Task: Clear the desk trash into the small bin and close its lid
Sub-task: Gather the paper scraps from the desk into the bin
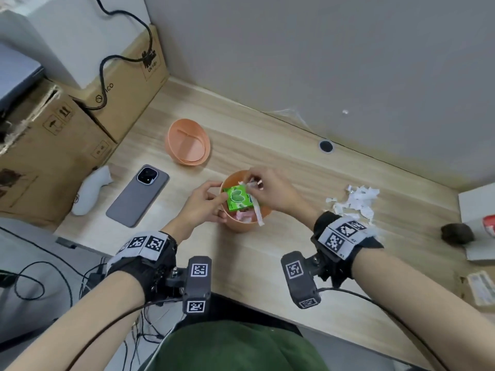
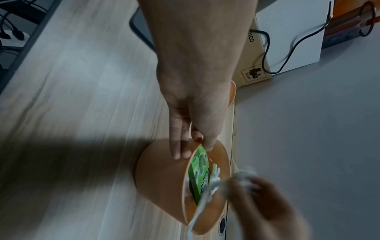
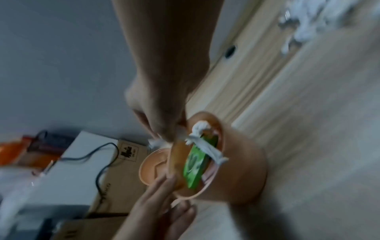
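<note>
**Paper scraps fed into the steadied bin**

Toward the bench's back-left corner the bin lid [image 1: 188, 141] is left lying upside down, well apart from the bin, so the opening stays free for loading. Near the middle of the bench the small orange bin [image 1: 242, 226] is steadied by the left hand [image 1: 202, 203]: its rim is pinched between thumb and fingers [image 2: 178, 146], presumably so the light bin is not tipped while being filled. A green carton [image 1: 238, 198] is wedged aslant in the opening, just beside those fingertips. Over the far rim, crumpled white paper [image 1: 250, 184] is pinched in the curled fingers of the right hand [image 1: 270, 191], and a long strip is draped over the carton and rim. Toward the bench's right edge, a pile of torn paper [image 1: 353, 200] is yet to be cleared.
</note>
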